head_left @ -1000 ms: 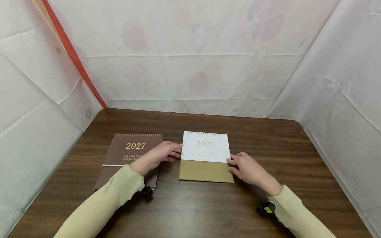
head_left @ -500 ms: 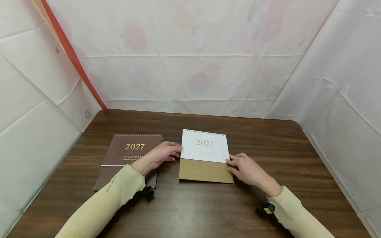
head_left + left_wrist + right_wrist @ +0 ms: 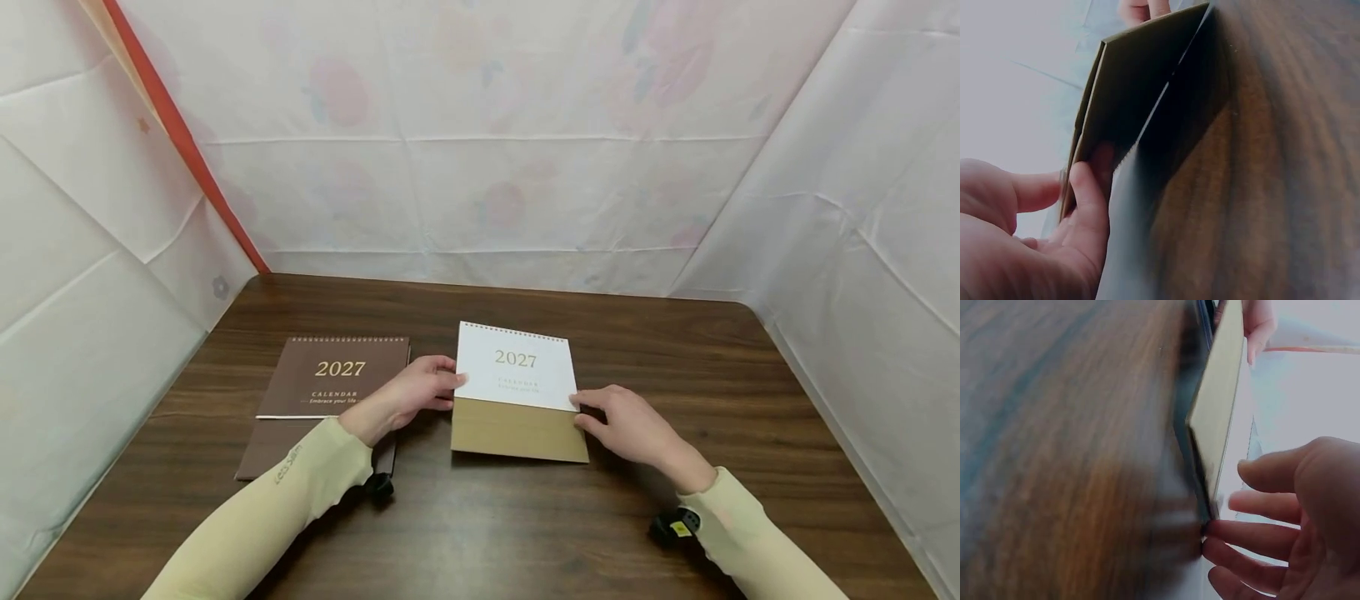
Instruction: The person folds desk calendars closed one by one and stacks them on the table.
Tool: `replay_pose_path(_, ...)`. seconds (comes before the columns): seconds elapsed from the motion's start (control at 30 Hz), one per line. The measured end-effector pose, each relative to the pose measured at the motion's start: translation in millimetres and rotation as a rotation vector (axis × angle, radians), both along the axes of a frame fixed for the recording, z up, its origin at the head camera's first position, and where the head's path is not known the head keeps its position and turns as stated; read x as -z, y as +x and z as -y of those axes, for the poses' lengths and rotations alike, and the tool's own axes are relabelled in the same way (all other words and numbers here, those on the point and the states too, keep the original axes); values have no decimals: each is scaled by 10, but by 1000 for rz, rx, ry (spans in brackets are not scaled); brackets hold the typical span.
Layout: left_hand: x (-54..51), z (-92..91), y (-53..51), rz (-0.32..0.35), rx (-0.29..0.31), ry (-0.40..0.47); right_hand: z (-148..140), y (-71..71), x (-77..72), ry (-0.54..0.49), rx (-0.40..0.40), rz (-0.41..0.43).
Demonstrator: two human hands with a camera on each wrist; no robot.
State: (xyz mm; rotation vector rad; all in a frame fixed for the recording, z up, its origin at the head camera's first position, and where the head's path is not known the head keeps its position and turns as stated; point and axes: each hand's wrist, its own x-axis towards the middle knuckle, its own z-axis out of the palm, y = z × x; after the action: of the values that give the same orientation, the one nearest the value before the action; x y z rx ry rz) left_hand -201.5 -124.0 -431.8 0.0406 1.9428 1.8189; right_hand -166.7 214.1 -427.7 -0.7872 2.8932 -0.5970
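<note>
A white desk calendar (image 3: 516, 367) with gold "2027" print and a gold-brown base lies mid-table in the head view, its left side tilted up. My left hand (image 3: 414, 390) pinches its left edge, thumb on the cover. In the left wrist view, that hand's fingers (image 3: 1090, 206) reach under the raised calendar (image 3: 1141, 75). At the right edge is my right hand (image 3: 628, 427), its fingertips touching the calendar. The right wrist view shows these fingers (image 3: 1254, 537) loosely extended by the calendar's lower corner, the thumb apart from it.
A brown 2027 calendar (image 3: 318, 379) lies on the left, partly covered by my left forearm. The dark wood table (image 3: 480, 533) is bounded by pale floral curtains (image 3: 480, 167) behind and at both sides. Black wrist cameras sit under both sleeves.
The white calendar's left side has risen off the table, its right side staying low. My left hand has gone from touching the edge to pinching it. The right hand has barely moved.
</note>
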Motion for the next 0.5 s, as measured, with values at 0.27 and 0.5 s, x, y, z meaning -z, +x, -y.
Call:
replay_pose_path(0.27,-18,65,12,-36,33,47,-18,-53,-32,-216,121,111)
replay_pose_path(0.5,-87,228,39,-98,43,-46,94,-53,-29,-457,200,295)
